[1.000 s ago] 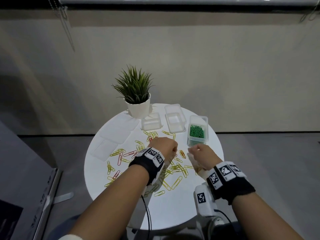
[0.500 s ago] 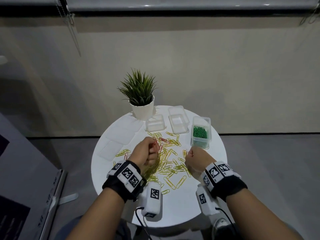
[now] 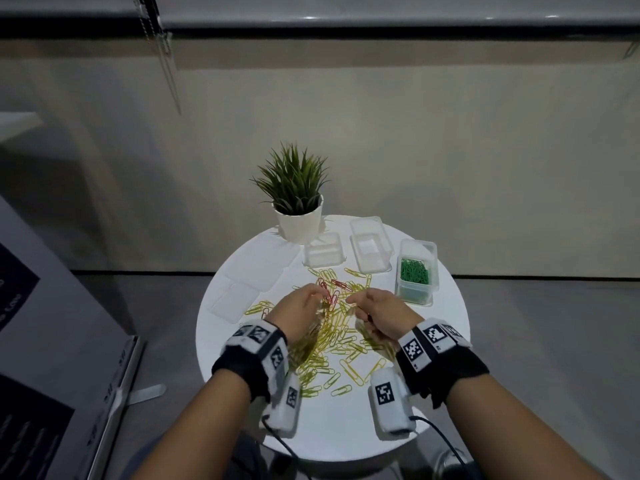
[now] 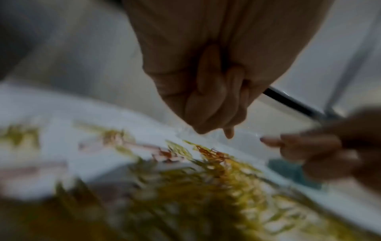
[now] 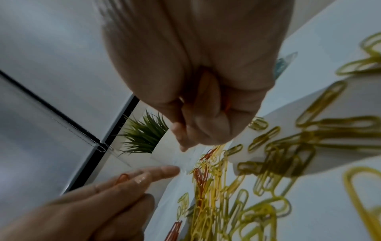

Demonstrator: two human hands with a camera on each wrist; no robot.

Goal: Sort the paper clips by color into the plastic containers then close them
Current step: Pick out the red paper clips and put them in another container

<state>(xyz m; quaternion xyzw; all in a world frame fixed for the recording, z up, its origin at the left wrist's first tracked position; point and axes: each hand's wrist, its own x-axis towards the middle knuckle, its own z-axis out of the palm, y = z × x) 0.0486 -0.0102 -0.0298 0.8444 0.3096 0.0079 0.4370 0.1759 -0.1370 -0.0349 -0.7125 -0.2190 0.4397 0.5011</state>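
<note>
Yellow paper clips (image 3: 341, 344) lie in a loose heap on the round white table (image 3: 443, 341), with a few red paper clips (image 3: 329, 292) at the heap's far side. My left hand (image 3: 311, 297) hovers over the red ones, fingers curled, a red clip (image 5: 123, 177) sticking up between them. My right hand (image 3: 360, 301) is close beside it, curled into a fist, with a sliver of red (image 5: 226, 104) showing inside. Two clear containers (image 3: 323, 254) (image 3: 370, 249) stand empty. A third container (image 3: 415, 275) holds green clips.
A potted plant (image 3: 298, 202) stands at the table's far edge, just behind the empty containers. Clear lids (image 3: 239, 299) lie on the left of the table. The near part of the table is bare white surface, and its edge is close to my wrists.
My left hand pulled back toward me, then both hands drew together over the red clips. The clips now lie more bunched in the middle of the table.
</note>
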